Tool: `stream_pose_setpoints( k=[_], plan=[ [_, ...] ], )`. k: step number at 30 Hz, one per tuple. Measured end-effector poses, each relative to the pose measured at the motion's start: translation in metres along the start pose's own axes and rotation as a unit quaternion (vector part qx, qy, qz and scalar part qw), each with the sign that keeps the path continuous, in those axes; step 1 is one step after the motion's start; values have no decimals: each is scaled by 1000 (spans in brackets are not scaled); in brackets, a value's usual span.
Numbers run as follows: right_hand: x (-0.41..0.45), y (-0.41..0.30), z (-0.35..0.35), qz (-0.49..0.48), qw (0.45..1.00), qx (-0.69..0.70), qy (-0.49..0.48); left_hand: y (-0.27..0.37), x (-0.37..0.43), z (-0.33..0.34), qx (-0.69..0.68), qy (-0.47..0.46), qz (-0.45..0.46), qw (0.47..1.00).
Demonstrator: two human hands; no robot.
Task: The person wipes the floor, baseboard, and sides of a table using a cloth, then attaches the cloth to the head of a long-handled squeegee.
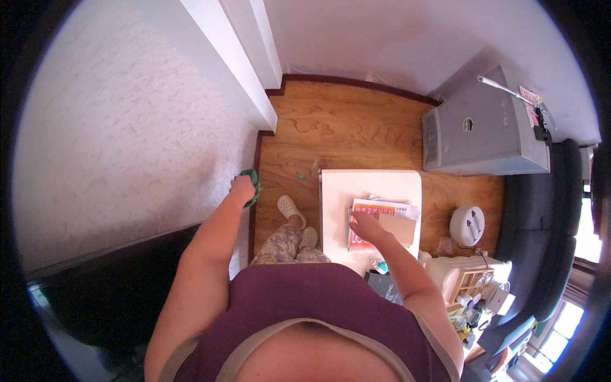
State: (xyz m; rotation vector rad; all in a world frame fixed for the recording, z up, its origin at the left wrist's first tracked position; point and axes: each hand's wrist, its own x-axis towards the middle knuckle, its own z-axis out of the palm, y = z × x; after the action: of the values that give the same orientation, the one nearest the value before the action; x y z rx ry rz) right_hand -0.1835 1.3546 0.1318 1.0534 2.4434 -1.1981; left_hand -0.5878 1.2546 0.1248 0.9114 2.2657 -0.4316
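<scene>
My left hand (242,189) is closed around a green cloth (255,187), close beside the textured white wall (143,143) at the left, above the dark skirting board. Over the white table (336,191), my right hand (365,225) reaches across a stack of magazines (372,208) with a red and white cover. Its fingers are somewhat spread and appear to hold nothing; whether they touch the top cover I cannot tell. A plain tan booklet or box (397,229) lies on the stack beside my right wrist. A small bottle with a teal label (379,266) is near the table's lower edge.
A grey chest freezer (477,129) stands at the upper right, by a black sofa (525,215). A round white stool (467,226) with fish-bone drawings is on the wood floor. A cluttered cream table (444,267) is at lower right. A green scrap (301,177) lies near my feet.
</scene>
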Motion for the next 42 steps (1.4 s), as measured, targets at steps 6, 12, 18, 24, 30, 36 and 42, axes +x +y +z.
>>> stream_pose_setpoints(
  k=[6, 12, 18, 24, 30, 36, 42],
  plan=[
    [33, -11, -10, -4, 1000, 0, 14, 2, 28, -35, -50, 18, 2, 999],
    [54, -49, -18, 7, 999, -6, -52, 8, 64, -70, -90, 25, 6, 996],
    [86, -94, -31, -72, 993, -23, -89, 29, 58, -128, -142, 41, 8, 989],
    [133, -162, -63, -119, 981, -67, -135, 1, 54, -169, -158, 36, -8, 987],
    [188, -187, -94, -196, 975, -70, -84, -25, 65, -180, -204, 55, -66, 975],
    [243, -202, -135, -206, 968, -109, -95, -23, 82, -184, -192, 44, -30, 980],
    [330, -214, -199, -280, 930, -156, -177, -52, 107, -187, -173, 12, 7, 985]
  ],
)
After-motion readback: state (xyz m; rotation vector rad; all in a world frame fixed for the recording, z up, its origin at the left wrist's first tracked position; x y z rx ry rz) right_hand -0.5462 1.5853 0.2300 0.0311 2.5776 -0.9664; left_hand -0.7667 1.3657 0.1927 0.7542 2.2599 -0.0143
